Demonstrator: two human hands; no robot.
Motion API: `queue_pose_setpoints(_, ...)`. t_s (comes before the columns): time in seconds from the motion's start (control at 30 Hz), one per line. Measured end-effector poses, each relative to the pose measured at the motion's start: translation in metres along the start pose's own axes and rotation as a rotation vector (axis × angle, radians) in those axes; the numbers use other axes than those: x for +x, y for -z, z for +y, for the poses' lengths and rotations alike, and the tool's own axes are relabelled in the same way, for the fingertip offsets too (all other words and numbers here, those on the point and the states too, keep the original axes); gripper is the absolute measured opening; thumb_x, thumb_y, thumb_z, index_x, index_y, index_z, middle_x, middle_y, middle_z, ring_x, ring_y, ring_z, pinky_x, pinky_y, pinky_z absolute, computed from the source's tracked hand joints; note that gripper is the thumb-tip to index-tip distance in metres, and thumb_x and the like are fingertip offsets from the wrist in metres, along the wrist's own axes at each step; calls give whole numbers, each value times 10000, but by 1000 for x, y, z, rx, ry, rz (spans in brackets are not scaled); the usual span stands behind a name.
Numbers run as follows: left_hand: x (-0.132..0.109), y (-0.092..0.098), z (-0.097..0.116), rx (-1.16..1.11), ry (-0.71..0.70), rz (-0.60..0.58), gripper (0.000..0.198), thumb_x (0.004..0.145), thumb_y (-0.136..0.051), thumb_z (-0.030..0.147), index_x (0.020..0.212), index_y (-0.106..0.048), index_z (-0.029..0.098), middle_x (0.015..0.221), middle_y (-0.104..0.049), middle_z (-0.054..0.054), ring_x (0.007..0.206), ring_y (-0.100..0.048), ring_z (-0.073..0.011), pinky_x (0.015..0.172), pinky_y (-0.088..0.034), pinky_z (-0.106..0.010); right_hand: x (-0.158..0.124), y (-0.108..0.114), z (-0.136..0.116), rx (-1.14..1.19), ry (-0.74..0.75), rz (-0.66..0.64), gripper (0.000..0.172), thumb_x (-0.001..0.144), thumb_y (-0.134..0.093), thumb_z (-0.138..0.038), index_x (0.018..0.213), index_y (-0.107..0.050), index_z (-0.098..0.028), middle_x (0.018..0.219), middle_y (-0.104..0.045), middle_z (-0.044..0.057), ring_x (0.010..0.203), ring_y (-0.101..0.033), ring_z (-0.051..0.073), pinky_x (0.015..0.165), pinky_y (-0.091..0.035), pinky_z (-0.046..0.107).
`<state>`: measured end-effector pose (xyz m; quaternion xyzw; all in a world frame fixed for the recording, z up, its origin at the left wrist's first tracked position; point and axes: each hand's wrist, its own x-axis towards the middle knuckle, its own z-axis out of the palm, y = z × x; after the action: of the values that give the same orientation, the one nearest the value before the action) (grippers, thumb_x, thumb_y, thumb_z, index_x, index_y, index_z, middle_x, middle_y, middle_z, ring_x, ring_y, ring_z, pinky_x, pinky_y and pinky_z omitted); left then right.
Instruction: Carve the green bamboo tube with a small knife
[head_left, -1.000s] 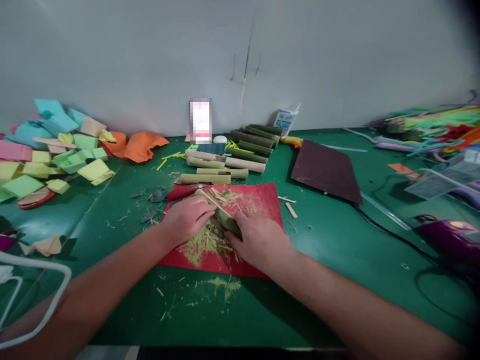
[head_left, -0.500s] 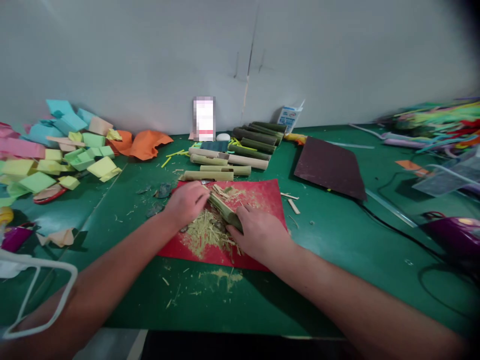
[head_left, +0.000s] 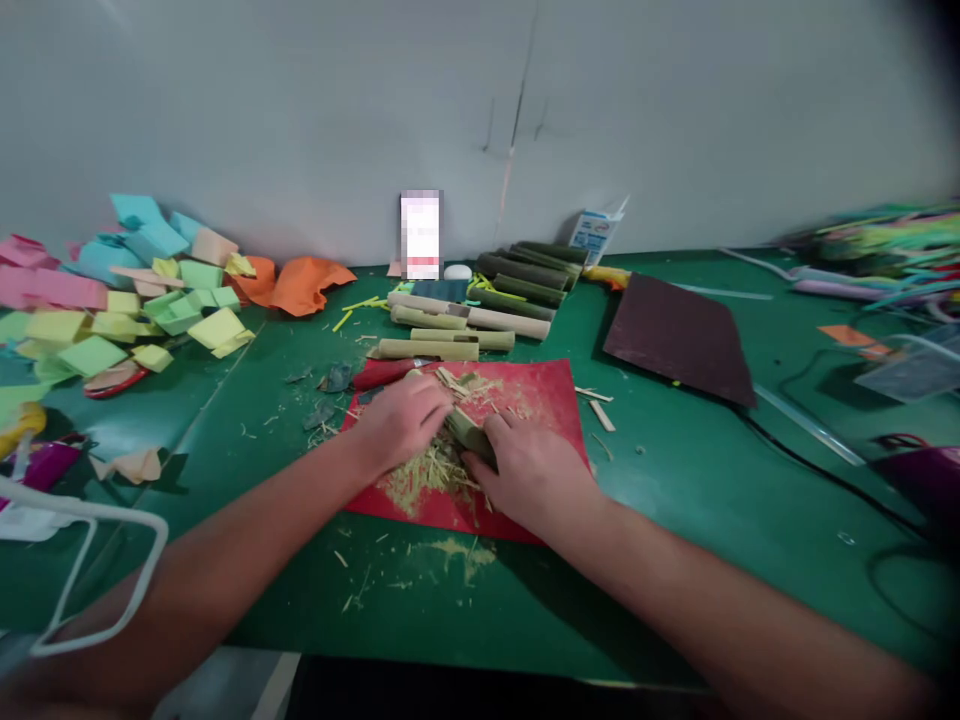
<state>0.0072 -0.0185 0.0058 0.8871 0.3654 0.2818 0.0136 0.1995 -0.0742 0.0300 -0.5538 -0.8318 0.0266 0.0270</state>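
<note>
A short green bamboo piece (head_left: 471, 434) lies slanted over the red sheet (head_left: 556, 395). My right hand (head_left: 534, 470) grips its near end, thumb on one side and fingers on the other. At the far end, my left hand (head_left: 405, 418) is closed with its fingertips against the bamboo; whatever it pinches is hidden. Pale shavings (head_left: 420, 480) and dust are heaped under and around the piece. Just beyond my left hand, a red-handled tool (head_left: 384, 373) rests along the sheet's far edge.
Several cut bamboo pieces (head_left: 427, 349) lie in a row behind the sheet. A dark brown board (head_left: 679, 335) lies to the right, with a black cable near it. Coloured paper pieces (head_left: 154, 310) are piled at the left. A lit phone (head_left: 421, 235) leans against the wall.
My left hand has slid along the bamboo toward my right hand, uncovering the red-handled tool behind it. The whole view has shifted slightly.
</note>
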Motion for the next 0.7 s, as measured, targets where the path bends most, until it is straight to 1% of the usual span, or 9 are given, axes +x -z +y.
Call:
queue_pose_setpoints(0.07,0,3,-7,58,63,70,234,897,-425,222,737,-574,142,727,-543,-58,718,-502,-166,695,-418,-297,0,1,-1,0,-4,5,249,862,-441,-389,913,-539,-166,863,-611,76,761,-599,214,532,-327,299)
queue_pose_setpoints(0.13,0,4,-9,64,93,105,233,889,-437,222,711,-565,144,712,-530,-52,702,-495,-162,677,-412,-291,0,1,-1,-6,-12,5,243,857,-446,-387,904,-541,-169,855,-613,72,753,-602,218,523,-322,301)
queue_pose_setpoints(0.27,-1,1,0,-57,-18,-28,193,892,-433,206,784,-582,147,782,-571,-56,773,-519,-158,728,-420,-279,1,1,-1,-1,-9,-5,213,838,-476,-374,892,-542,-179,845,-616,56,739,-607,216,517,-317,304)
queue_pose_setpoints(0.3,-1,1,0,-54,-9,-23,191,892,-435,209,786,-581,148,786,-574,-56,776,-521,-158,734,-421,-279,0,0,-1,1,-7,-1,220,841,-472,-382,892,-541,-179,846,-616,56,742,-608,218,516,-316,305)
queue_pose_setpoints(0.43,0,6,-8,22,118,109,231,885,-444,226,699,-560,152,700,-535,-41,696,-504,-154,681,-417,-281,0,0,-1,-1,-22,4,247,848,-455,-405,883,-540,-175,859,-615,71,747,-607,225,504,-309,304)
queue_pose_setpoints(0.47,0,7,-8,10,120,110,235,885,-442,222,694,-558,152,696,-533,-40,692,-504,-153,674,-416,-278,0,1,-2,1,-23,-5,237,846,-460,-395,884,-540,-175,860,-616,72,744,-606,223,505,-310,302)
queue_pose_setpoints(0.57,-1,8,-3,-76,48,3,211,891,-432,206,742,-571,151,744,-561,-49,745,-522,-154,700,-425,-274,0,3,-3,13,-23,-10,205,835,-477,-368,884,-539,-179,859,-623,69,746,-609,223,509,-312,300)
queue_pose_setpoints(0.6,-2,7,-2,-85,39,-6,203,891,-433,204,756,-575,151,756,-569,-51,756,-525,-155,711,-428,-276,0,3,-3,15,-26,-12,206,836,-476,-370,884,-538,-180,857,-624,68,745,-610,222,509,-311,299)
queue_pose_setpoints(0.7,-3,6,-3,-24,96,71,206,886,-438,212,747,-576,150,738,-558,-53,729,-517,-159,702,-430,-288,0,4,-4,3,-41,-12,233,845,-455,-398,877,-535,-181,839,-624,69,735,-609,219,503,-303,295)
